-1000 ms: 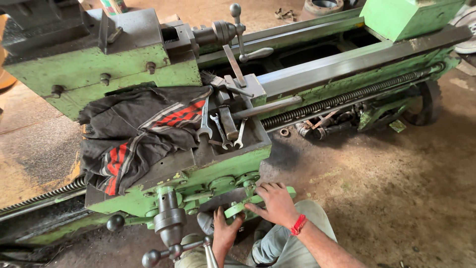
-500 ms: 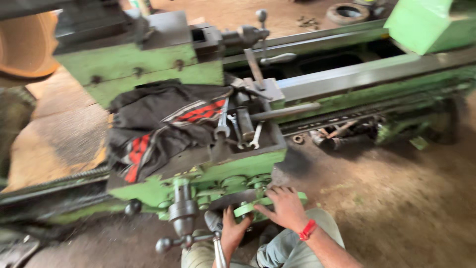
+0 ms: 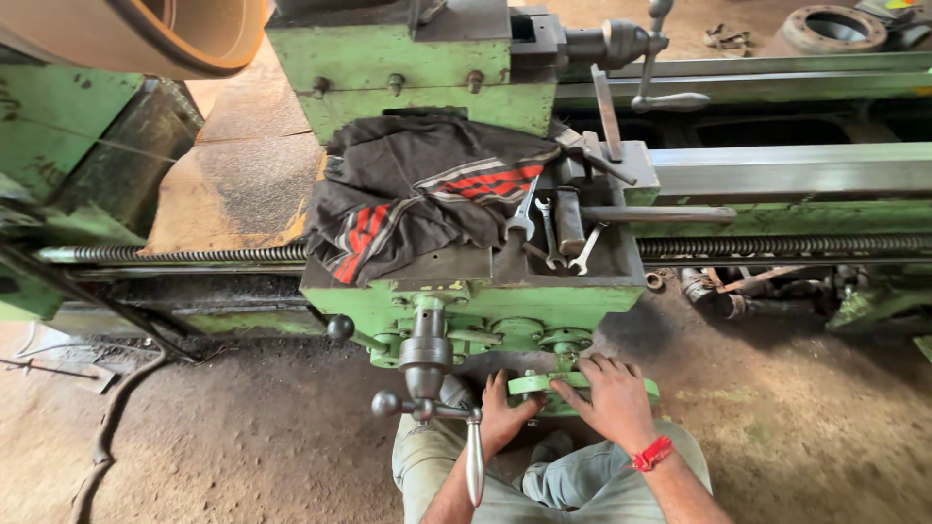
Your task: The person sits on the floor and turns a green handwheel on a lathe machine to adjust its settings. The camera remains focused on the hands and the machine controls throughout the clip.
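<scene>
A dusty brown dirt floor [image 3: 243,437] surrounds a long green lathe bed [image 3: 777,165], with loose metal scrap [image 3: 723,37] in warm daylight beyond it.

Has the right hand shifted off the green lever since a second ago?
No. The right hand stays on the green lever below the apron; only the camera moved.

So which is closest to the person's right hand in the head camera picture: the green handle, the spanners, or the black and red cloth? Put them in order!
1. The green handle: right under the right hand, whose fingers rest on it.
2. The spanners: higher up, on top of the machine's grey carriage.
3. The black and red cloth: farthest, up and to the left, draped over the machine.
</scene>
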Motion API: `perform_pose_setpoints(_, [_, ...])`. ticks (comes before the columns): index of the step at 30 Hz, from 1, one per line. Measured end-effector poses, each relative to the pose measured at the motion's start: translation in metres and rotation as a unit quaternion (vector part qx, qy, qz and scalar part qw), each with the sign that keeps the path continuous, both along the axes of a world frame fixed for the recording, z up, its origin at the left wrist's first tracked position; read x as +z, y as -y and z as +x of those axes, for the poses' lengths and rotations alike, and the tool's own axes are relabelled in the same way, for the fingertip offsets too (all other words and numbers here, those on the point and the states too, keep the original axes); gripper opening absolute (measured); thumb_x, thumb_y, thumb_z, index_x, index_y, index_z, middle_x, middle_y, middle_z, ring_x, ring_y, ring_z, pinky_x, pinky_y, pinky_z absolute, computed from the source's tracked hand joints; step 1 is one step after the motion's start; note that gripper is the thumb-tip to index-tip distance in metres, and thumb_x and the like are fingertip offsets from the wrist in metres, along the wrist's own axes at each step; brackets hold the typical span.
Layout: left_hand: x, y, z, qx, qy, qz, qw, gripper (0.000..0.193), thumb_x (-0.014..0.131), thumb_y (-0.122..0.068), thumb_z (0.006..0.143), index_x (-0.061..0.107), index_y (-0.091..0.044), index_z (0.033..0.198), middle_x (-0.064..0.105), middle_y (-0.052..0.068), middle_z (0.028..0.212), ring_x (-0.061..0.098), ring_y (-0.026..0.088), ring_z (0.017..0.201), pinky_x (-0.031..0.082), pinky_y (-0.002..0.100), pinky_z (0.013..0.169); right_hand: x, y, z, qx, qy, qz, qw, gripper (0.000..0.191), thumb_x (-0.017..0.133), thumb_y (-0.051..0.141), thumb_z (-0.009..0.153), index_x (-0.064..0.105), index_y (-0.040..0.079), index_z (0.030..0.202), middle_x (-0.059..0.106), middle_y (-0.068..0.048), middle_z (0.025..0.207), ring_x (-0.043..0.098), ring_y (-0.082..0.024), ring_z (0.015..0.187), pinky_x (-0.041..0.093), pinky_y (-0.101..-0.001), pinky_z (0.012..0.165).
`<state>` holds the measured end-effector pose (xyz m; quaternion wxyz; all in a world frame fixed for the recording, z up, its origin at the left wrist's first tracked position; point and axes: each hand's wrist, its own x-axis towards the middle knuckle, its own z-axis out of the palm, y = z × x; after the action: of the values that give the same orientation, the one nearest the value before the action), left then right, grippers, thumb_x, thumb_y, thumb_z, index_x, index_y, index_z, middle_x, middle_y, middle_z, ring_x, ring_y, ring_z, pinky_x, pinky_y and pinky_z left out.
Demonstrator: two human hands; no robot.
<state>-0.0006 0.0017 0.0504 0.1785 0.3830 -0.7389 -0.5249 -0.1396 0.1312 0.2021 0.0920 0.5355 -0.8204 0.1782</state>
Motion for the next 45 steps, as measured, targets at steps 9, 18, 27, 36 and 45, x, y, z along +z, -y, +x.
perform_pose_setpoints(9, [0.012,0.000,0.004,0.002,-0.009,0.001,1.000,0.094,0.083,-0.055,0.065,0.054,0.004,0.133,0.054,0.028,0.134,0.053,0.045,0.126,0.045,0.048,0.106,-0.002,0.002,0.004,0.003,-0.010,-0.009,1.000,0.055,0.068,0.059,0.082,0.073,0.007,0.098,0.072,-0.010,0.100,0.067,-0.032,0.090,0.046,-0.0447,0.080])
perform_pose_setpoints(18, [0.010,0.002,0.004,0.008,-0.024,-0.022,0.999,0.102,0.087,-0.055,0.066,0.047,0.008,0.136,0.049,0.032,0.136,0.048,0.048,0.128,0.042,0.050,0.106,0.005,0.005,0.011,-0.010,0.015,0.012,1.000,0.053,0.070,0.058,0.081,0.073,0.008,0.098,0.073,-0.007,0.099,0.068,-0.031,0.089,0.046,-0.0434,0.080])
perform_pose_setpoints(27, [0.021,0.003,0.008,0.005,-0.040,-0.039,0.998,0.102,0.089,-0.055,0.067,0.050,0.012,0.133,0.050,0.035,0.133,0.050,0.048,0.125,0.044,0.049,0.104,0.010,0.003,0.018,-0.009,-0.043,-0.018,0.999,0.055,0.070,0.056,0.078,0.070,0.014,0.114,0.066,-0.007,0.111,0.061,-0.030,0.104,0.038,-0.0525,0.100])
perform_pose_setpoints(36, [0.022,0.010,0.013,0.005,-0.037,-0.016,0.999,0.098,0.088,-0.054,0.066,0.051,0.010,0.130,0.052,0.035,0.129,0.054,0.047,0.122,0.046,0.049,0.104,0.009,-0.006,0.025,-0.053,-0.027,0.016,0.998,0.052,0.066,0.057,0.081,0.069,0.017,0.114,0.064,-0.005,0.110,0.061,-0.029,0.107,0.040,-0.0498,0.100])
perform_pose_setpoints(45, [0.035,0.006,0.012,0.027,-0.017,0.002,0.999,0.075,0.086,-0.045,0.062,0.060,-0.007,0.121,0.057,0.026,0.122,0.059,0.044,0.115,0.050,0.047,0.100,0.006,-0.004,0.019,-0.041,-0.018,0.076,0.996,0.054,0.062,0.059,0.084,0.067,0.017,0.118,0.067,-0.005,0.108,0.062,-0.029,0.103,0.044,-0.0468,0.092])
